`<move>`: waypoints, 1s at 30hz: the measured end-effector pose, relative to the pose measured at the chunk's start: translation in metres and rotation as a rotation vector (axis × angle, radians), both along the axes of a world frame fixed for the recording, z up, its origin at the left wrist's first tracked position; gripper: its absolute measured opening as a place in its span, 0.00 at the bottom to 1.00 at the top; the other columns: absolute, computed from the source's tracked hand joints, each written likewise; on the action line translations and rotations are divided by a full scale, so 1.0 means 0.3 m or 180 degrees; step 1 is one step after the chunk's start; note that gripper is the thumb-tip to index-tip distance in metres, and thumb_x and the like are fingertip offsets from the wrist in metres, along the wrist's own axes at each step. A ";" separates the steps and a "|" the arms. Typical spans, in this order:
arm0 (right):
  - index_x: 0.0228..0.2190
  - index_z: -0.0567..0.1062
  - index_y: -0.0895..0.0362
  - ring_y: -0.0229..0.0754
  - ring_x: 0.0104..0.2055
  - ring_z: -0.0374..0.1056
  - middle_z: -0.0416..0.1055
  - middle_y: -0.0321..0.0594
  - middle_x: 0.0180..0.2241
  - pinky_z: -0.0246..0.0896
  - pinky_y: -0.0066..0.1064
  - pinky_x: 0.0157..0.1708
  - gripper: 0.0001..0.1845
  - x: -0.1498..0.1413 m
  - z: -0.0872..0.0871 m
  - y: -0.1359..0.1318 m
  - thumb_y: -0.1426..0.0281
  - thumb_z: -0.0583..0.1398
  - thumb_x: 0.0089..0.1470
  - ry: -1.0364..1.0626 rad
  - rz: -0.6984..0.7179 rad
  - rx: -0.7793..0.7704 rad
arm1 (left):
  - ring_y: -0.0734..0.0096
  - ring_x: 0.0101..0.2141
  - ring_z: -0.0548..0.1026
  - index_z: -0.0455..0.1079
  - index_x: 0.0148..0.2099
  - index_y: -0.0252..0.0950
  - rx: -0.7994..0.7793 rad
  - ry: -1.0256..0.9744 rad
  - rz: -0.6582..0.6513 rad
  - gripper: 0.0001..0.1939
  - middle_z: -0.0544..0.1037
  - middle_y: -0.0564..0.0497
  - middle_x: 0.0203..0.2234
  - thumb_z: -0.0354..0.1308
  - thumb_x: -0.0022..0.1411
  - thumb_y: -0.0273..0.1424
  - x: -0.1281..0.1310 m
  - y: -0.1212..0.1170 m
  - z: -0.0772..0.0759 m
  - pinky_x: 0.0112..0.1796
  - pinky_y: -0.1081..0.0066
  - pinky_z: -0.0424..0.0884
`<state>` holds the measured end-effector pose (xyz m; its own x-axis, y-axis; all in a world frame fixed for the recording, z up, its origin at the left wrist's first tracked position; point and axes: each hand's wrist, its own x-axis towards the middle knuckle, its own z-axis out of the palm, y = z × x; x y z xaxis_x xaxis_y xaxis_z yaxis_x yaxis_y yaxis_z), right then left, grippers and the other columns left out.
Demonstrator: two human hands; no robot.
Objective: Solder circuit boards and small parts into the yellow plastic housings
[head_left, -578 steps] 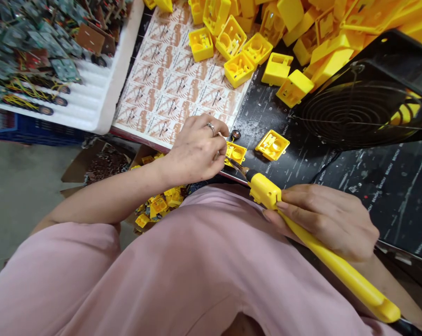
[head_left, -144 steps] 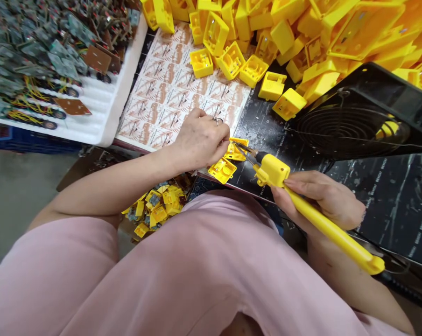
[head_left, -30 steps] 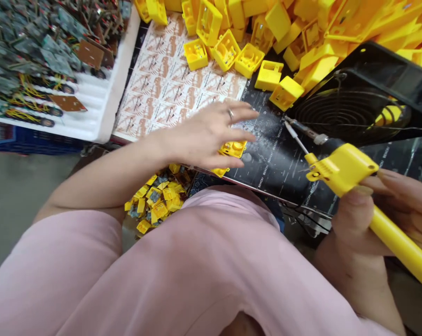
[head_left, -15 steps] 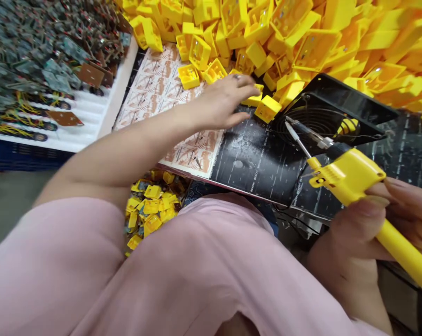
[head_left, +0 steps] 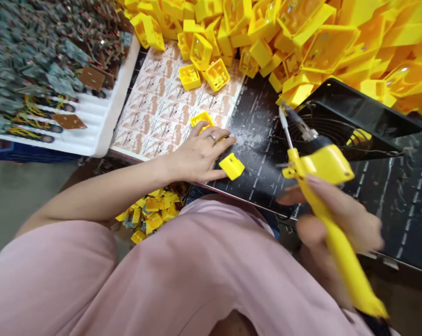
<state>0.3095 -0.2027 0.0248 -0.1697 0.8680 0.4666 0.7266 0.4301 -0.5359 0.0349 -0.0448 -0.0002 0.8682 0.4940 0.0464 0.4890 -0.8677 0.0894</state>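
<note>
My left hand (head_left: 206,151) lies spread over the front of the bench, fingers apart and bent round small yellow plastic boxes. One yellow box (head_left: 201,119) shows beyond its fingertips. Another yellow box (head_left: 232,165) sits against the thumb and index finger. More may be hidden under the palm. My right hand (head_left: 344,219), somewhat blurred, is closed round the handle of a yellow soldering gun (head_left: 328,163). Its metal tip and feed tube point up and left, beside a black fan (head_left: 340,116) with a spiral wire guard.
A large heap of yellow boxes (head_left: 260,28) covers the back of the bench. Two loose boxes (head_left: 216,74) lie on a printed sheet (head_left: 151,102). Circuit boards (head_left: 57,51) fill a white foam tray (head_left: 109,126) at left. Below the bench edge are more yellow parts (head_left: 155,212).
My left hand has come back from the heap towards the bench's front edge, bringing yellow boxes along. My right hand with the soldering gun has moved left, and the gun's handle now points more downward.
</note>
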 end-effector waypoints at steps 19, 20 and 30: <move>0.51 0.72 0.52 0.44 0.38 0.78 0.80 0.40 0.37 0.73 0.32 0.42 0.13 -0.268 -0.164 0.160 0.64 0.61 0.66 -0.0386 -0.0115 0.0324 | 0.59 0.37 0.75 0.77 0.39 0.34 -0.0674 -0.0554 0.0702 0.23 0.79 0.45 0.30 0.42 0.73 0.37 -0.017 0.022 -0.009 0.52 0.49 0.69; 0.51 0.73 0.52 0.42 0.36 0.77 0.80 0.39 0.38 0.72 0.30 0.41 0.13 -0.270 -0.167 0.165 0.64 0.61 0.67 -0.0448 -0.0229 0.0365 | 0.56 0.38 0.75 0.77 0.37 0.34 -0.0527 -0.0464 0.0763 0.24 0.78 0.44 0.29 0.42 0.73 0.38 -0.009 0.030 -0.022 0.52 0.47 0.68; 0.52 0.74 0.54 0.43 0.41 0.78 0.81 0.40 0.40 0.70 0.30 0.44 0.17 -0.204 -0.147 0.195 0.59 0.61 0.68 -0.0951 -0.0620 0.0579 | 0.47 0.60 0.69 0.71 0.61 0.41 -0.0511 -0.0535 0.0252 0.28 0.74 0.44 0.62 0.47 0.74 0.55 -0.110 0.007 -0.013 0.66 0.37 0.50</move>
